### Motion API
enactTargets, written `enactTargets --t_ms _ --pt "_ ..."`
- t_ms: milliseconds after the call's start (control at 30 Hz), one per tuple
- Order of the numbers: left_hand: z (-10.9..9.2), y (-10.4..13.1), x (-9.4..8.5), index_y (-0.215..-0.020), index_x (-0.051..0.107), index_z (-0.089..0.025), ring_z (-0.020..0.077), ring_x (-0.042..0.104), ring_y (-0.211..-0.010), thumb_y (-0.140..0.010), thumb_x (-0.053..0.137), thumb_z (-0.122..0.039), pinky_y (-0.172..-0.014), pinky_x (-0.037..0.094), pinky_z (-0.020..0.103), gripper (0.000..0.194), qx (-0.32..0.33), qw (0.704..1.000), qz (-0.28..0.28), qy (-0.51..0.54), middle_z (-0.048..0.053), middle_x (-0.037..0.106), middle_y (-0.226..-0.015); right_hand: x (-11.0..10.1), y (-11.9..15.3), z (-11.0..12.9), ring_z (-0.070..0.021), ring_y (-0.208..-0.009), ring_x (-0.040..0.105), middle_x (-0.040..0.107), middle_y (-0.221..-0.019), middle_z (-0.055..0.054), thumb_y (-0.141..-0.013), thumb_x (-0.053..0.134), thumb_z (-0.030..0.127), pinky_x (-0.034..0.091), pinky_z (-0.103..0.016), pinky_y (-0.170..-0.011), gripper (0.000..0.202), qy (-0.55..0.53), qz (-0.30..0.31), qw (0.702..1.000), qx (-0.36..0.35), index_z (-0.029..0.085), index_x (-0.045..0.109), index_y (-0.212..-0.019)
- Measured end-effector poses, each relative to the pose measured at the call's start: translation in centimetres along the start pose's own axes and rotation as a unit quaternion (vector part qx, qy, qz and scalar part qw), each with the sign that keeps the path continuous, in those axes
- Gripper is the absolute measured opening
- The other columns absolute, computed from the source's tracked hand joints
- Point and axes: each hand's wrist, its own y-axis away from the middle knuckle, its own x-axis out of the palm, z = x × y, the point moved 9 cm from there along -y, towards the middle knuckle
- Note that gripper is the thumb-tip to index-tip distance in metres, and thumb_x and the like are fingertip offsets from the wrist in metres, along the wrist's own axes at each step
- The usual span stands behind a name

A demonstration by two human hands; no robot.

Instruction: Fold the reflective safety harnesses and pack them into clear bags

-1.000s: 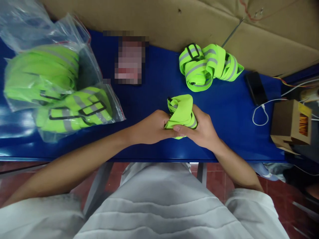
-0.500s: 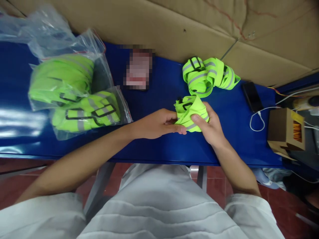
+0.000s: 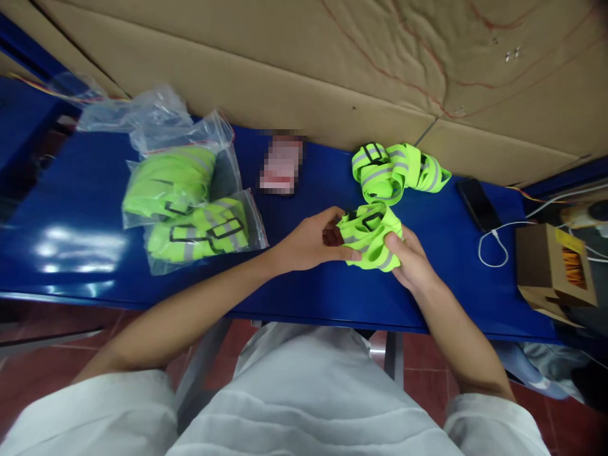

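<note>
A folded bundle of neon-yellow straps [image 3: 371,235] with grey stripes and a black buckle is between my hands, above the blue table. My right hand [image 3: 412,258] grips its right side, thumb on top. On the left side, my left hand [image 3: 319,240] holds it between thumb and fingers. More loose neon straps [image 3: 396,170] lie just behind, near the cardboard wall. To the left, clear plastic bags hold neon straps, one bundle [image 3: 171,180] behind another [image 3: 199,233] with black buckles.
The blue table [image 3: 294,294] has a pixelated pinkish item [image 3: 281,166] at its back. On the right are a black phone [image 3: 477,204], a white cable [image 3: 481,250] and an open cardboard box [image 3: 553,265]. Cardboard [image 3: 266,82] lines the back.
The camera view has shifted, so the table items appear lower. The bundle in my hands looks looser and more spread, with its folds showing; both hands stay on it.
</note>
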Motion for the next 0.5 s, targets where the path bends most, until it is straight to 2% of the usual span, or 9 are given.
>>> enactTargets --t_ms 67,133,233,300,400,500 --pt "0.1 0.1 1.0 -0.108 0.058 -0.017 0.0158 0.066 -0.082 -0.066 0.095 -0.040 -0.072 0.053 0.026 0.060 -0.014 0.997 0.025 0.071 0.001 0.070 -0.095 0.8 -0.1 -1.4 -0.0289 -0.092 0.076 0.079 -0.102 -0.010 -0.080 0.071 0.077 0.063 -0.042 -0.079 0.068 -0.056 0.043 0.996 0.063 0.020 0.072 -0.118" --pt "0.3 0.1 1.5 -0.111 0.058 -0.016 0.0184 0.070 -0.093 -0.067 0.094 -0.036 -0.080 0.056 0.028 0.060 -0.020 0.992 0.026 0.118 0.004 0.072 -0.104 0.8 -0.2 -1.6 -0.0284 -0.094 0.076 0.079 -0.102 -0.011 -0.083 0.067 0.078 0.062 -0.041 -0.081 0.067 -0.036 0.036 0.997 0.065 0.020 0.073 -0.115" --pt "1.0 -0.2 1.2 -0.111 0.058 -0.016 0.0174 0.070 -0.092 -0.064 0.095 -0.033 -0.082 0.057 0.028 0.062 -0.017 0.988 -0.013 0.154 0.003 0.072 -0.103 -0.7 -0.2 0.7 -0.0250 -0.101 0.072 0.076 -0.114 -0.008 -0.085 0.072 0.069 0.059 -0.038 -0.089 0.060 0.096 -0.063 0.992 -0.050 0.023 0.070 -0.123" --pt "1.3 -0.4 0.9 -0.109 0.059 -0.015 0.0145 0.068 -0.079 -0.064 0.095 -0.036 -0.072 0.056 0.026 0.062 -0.017 0.990 -0.022 0.138 0.001 0.071 -0.092 -0.8 -0.1 1.9 -0.0249 -0.102 0.071 0.075 -0.118 -0.007 -0.081 0.079 0.065 0.058 -0.037 -0.090 0.063 0.159 -0.079 0.979 -0.104 0.024 0.067 -0.127" --pt "1.3 -0.3 1.0 -0.108 0.060 -0.015 0.0118 0.062 -0.061 -0.067 0.094 -0.044 -0.057 0.053 0.024 0.060 -0.020 0.994 -0.001 0.105 -0.003 0.067 -0.077 0.3 -0.4 1.1 -0.0253 -0.094 0.071 0.076 -0.109 -0.006 -0.077 0.079 0.071 0.059 -0.036 -0.081 0.070 0.125 -0.005 0.989 -0.080 0.023 0.066 -0.127" --pt "1.0 0.1 0.7 -0.101 0.060 -0.016 0.0116 0.060 -0.058 -0.067 0.094 -0.049 -0.053 0.052 0.023 0.058 -0.014 0.995 -0.011 0.095 -0.003 0.065 -0.072 1.0 -0.6 0.1 -0.0257 -0.094 0.071 0.075 -0.107 -0.006 -0.070 0.084 0.073 0.060 -0.035 -0.078 0.079 0.056 0.037 0.997 -0.044 0.024 0.063 -0.128"
